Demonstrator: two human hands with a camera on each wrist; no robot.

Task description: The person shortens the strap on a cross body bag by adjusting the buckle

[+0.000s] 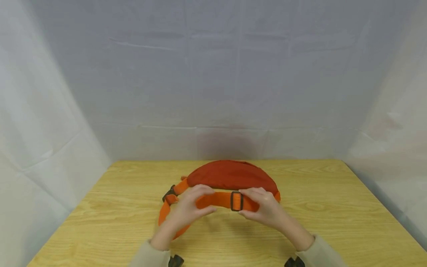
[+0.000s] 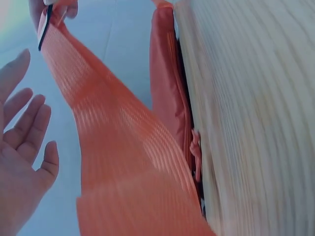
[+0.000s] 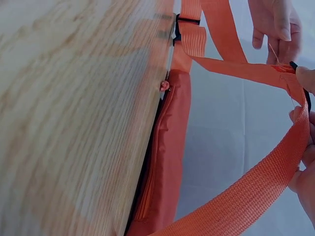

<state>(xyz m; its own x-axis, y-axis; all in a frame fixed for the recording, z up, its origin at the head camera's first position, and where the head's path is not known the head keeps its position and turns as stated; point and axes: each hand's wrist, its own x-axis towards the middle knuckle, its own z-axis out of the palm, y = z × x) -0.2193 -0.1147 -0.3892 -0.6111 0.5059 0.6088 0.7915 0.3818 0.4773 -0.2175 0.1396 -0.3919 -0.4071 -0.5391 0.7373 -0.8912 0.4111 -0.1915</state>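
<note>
A rust-red waist pack [image 1: 230, 175] lies on the table, with its orange webbing strap [image 1: 218, 199] raised in front of it. My right hand [image 1: 267, 205] pinches the strap at the dark strap slider [image 1: 236, 201], thumb below and fingers above. In the right wrist view, the slider [image 3: 308, 101] shows as a black edge against those fingers. My left hand [image 1: 191, 207] is held at the strap's left part, thumb and fingers spread. Apart from the webbing, its relaxed fingers [image 2: 37, 118] show in the left wrist view. A black buckle [image 1: 170, 193] joins the strap left of the pack.
A loop of strap [image 1: 164, 213] rests on the wooden table [image 1: 320, 207] to the left, partly behind my left forearm. Pale sheeting [image 1: 213, 81] hangs behind the table and along both sides. A zipper pull [image 2: 196, 147] hangs from the pack.
</note>
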